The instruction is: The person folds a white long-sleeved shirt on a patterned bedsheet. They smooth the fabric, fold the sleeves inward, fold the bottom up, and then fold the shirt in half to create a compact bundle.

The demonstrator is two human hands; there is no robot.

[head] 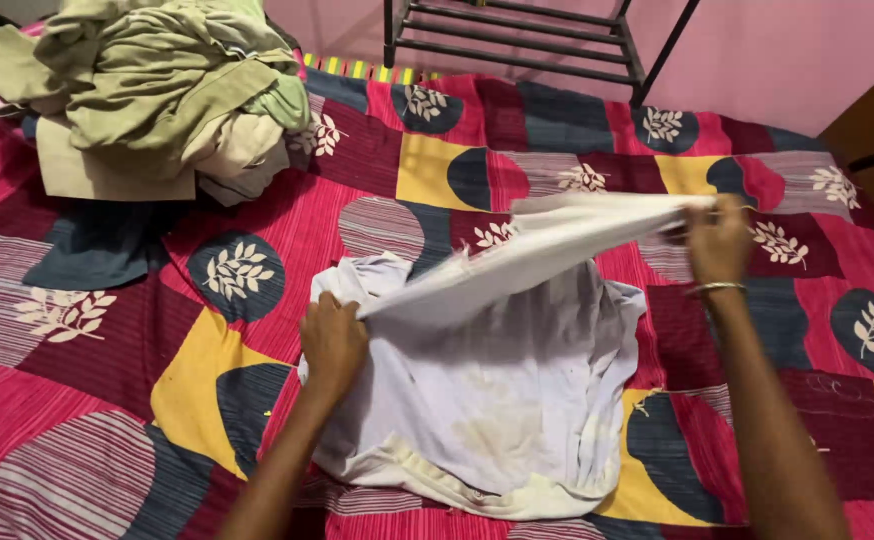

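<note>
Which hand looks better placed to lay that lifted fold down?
Probably the right hand: it holds the raised edge of the white cloth, while the left hand pins it on the bedspread.

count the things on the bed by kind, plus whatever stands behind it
white garment, gripped by the left hand and right hand: 1
heap of green and beige clothes: 1
patterned bedspread: 1
black metal rack: 1
total: 4

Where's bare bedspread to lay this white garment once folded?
Bare bedspread lies left of the left hand, below the clothes pile. Another patch lies right of the right hand. The middle is crowded by the white garment.
</note>
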